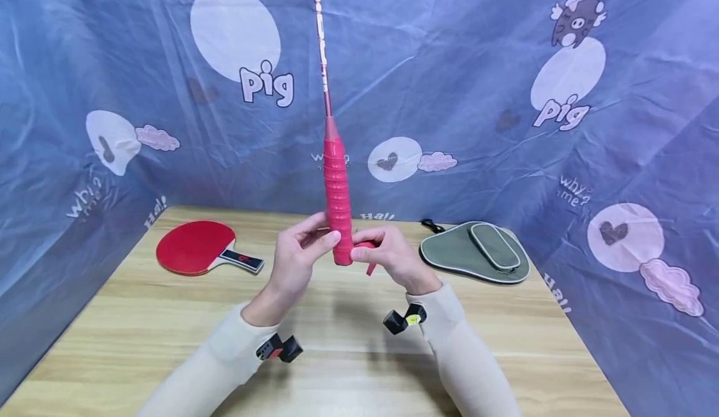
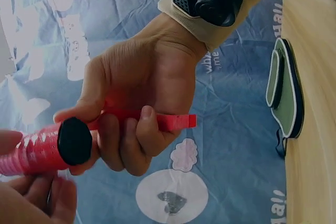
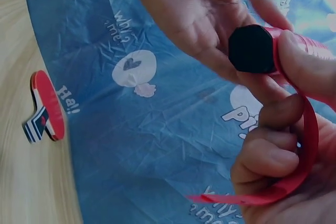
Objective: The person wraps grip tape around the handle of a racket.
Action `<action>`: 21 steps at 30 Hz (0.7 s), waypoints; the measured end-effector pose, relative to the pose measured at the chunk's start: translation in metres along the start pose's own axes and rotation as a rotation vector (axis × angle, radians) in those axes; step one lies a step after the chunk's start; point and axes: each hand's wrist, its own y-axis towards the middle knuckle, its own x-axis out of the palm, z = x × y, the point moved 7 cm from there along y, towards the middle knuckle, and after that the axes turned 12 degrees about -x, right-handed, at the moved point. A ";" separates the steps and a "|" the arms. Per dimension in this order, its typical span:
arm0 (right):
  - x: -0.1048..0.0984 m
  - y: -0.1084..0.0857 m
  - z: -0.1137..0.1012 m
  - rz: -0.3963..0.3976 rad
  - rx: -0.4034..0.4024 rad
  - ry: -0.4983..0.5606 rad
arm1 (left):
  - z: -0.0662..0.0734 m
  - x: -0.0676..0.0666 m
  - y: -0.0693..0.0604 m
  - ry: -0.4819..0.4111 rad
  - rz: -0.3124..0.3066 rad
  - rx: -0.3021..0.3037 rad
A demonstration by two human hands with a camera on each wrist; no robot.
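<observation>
An upright badminton racket stands between the two hands in the head view, its handle (image 1: 338,186) wound in ridged pinkish-red tape and its head out of frame. Fingers and thumb of my left hand (image 1: 298,251) hold the lower handle. On the other side, my right hand (image 1: 396,255) pinches the grip tape (image 3: 310,140) close to the handle's base. The loose tape runs through its curled fingers, and the free end (image 2: 178,122) sticks out past them. A black butt cap (image 3: 251,48) faces the wrist cameras.
A red table tennis bat (image 1: 196,247) lies on the wooden table (image 1: 337,354) at the left. At the back right lies a green bat case (image 1: 449,253) with a black cord (image 1: 431,225). Blue printed cloth (image 1: 393,92) hangs around the table.
</observation>
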 end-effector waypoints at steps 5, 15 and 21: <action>0.005 0.001 0.001 0.000 0.010 -0.057 | 0.001 0.000 -0.002 0.181 0.061 0.046; 0.003 0.001 0.002 -0.059 0.022 -0.119 | 0.003 -0.002 -0.001 0.229 0.050 0.059; 0.002 0.003 -0.003 -0.102 -0.008 -0.162 | 0.007 -0.001 0.000 0.235 0.022 0.086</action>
